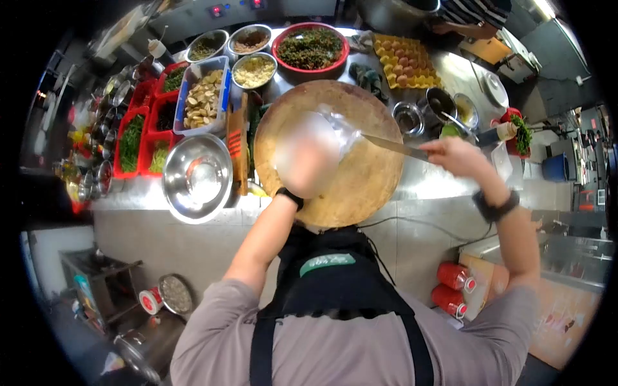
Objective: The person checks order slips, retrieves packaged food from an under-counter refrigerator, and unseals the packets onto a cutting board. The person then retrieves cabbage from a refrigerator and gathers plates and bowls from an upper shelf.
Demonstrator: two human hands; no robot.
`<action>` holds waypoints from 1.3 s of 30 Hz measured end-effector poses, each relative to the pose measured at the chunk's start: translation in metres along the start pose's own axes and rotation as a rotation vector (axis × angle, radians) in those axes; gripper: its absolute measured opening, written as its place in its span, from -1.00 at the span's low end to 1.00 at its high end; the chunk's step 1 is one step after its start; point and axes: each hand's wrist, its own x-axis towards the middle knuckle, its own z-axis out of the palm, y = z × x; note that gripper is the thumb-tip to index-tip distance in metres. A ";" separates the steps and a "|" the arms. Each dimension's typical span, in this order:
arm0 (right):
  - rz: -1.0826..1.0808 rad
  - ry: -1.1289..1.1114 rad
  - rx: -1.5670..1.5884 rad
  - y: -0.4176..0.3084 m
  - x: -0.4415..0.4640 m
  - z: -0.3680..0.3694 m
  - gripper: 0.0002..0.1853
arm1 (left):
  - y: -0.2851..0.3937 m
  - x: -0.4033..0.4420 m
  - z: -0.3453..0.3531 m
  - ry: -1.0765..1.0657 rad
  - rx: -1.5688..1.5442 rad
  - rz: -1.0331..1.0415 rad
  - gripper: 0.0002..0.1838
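Note:
A round wooden chopping board [369, 172] lies on the metal counter in front of me. My left hand [308, 168] is over its left half, blurred, so its fingers cannot be made out. Something whitish and shiny, perhaps a plastic bag [338, 128], lies at that hand, too blurred to name. On the right, my right hand [454, 157] is closed round the handle of a knife [394, 147]. The blade points left across the board, its tip near the whitish thing.
Left of the board are a steel bowl [197, 177], a tub of sliced food [224, 83] and red containers [131, 143]. Behind stand a red bowl of greens [310, 49] and an egg tray [405, 62]. Steel pots [408, 119] sit right. A co-worker's arm [458, 29] shows at top right.

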 end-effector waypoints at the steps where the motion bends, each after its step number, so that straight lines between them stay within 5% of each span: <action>1: -0.039 0.118 0.073 0.018 -0.004 0.015 -0.61 | -0.005 -0.008 0.000 -0.049 0.000 0.033 -0.36; 3: -0.240 0.387 0.141 0.049 0.010 0.057 -0.60 | -0.005 -0.027 -0.008 -0.046 0.162 0.090 -0.35; 6: -0.276 0.718 -0.217 0.068 0.074 0.133 -0.59 | 0.019 -0.023 -0.039 -0.280 0.172 -0.011 -0.25; 7: -0.290 0.814 -0.261 0.079 0.106 0.161 -0.58 | 0.018 -0.015 -0.033 -0.214 0.134 0.162 -0.24; 12: -0.297 0.936 -0.194 0.076 0.164 0.227 -0.55 | 0.019 0.028 -0.009 -0.151 0.221 0.556 -0.29; 13: -0.304 0.980 -0.217 0.073 0.167 0.229 -0.62 | 0.030 0.039 -0.020 -0.370 0.230 0.493 -0.33; 14: -0.304 0.983 -0.204 0.065 0.167 0.222 -0.62 | 0.039 0.045 -0.028 -0.593 0.231 0.424 -0.36; 17: -0.464 0.958 0.022 0.033 0.178 0.201 -0.70 | 0.028 0.058 -0.005 -0.612 0.201 0.493 -0.56; 22: -0.341 0.270 0.437 0.018 0.241 0.205 -0.65 | 0.029 0.068 -0.018 -0.675 0.108 0.667 -0.81; 24: -0.154 0.279 0.635 0.007 0.225 0.194 -0.63 | 0.030 0.060 -0.040 -0.629 0.060 0.695 -0.85; 26: -0.292 0.084 0.364 0.006 0.214 0.184 -0.76 | 0.032 0.056 -0.057 -0.528 -0.057 0.805 -0.84; 30: -0.359 0.077 0.278 -0.001 0.233 0.174 -0.73 | 0.041 0.052 -0.093 -0.327 -0.160 0.951 -0.85; 32: -0.400 0.429 0.018 -0.003 0.246 0.172 -0.61 | 0.043 0.045 -0.115 -0.291 -0.085 0.842 -0.84; 36: -0.246 0.554 0.267 -0.035 0.197 0.109 -0.67 | 0.058 0.025 -0.152 -0.248 0.126 0.742 -0.82; 38: -0.405 0.753 0.302 -0.035 0.219 0.113 -0.69 | 0.062 0.006 -0.142 0.115 0.178 0.761 -0.82; 39: -0.395 0.812 0.026 -0.033 0.229 0.116 -0.69 | 0.067 -0.004 -0.148 0.221 0.242 0.738 -0.88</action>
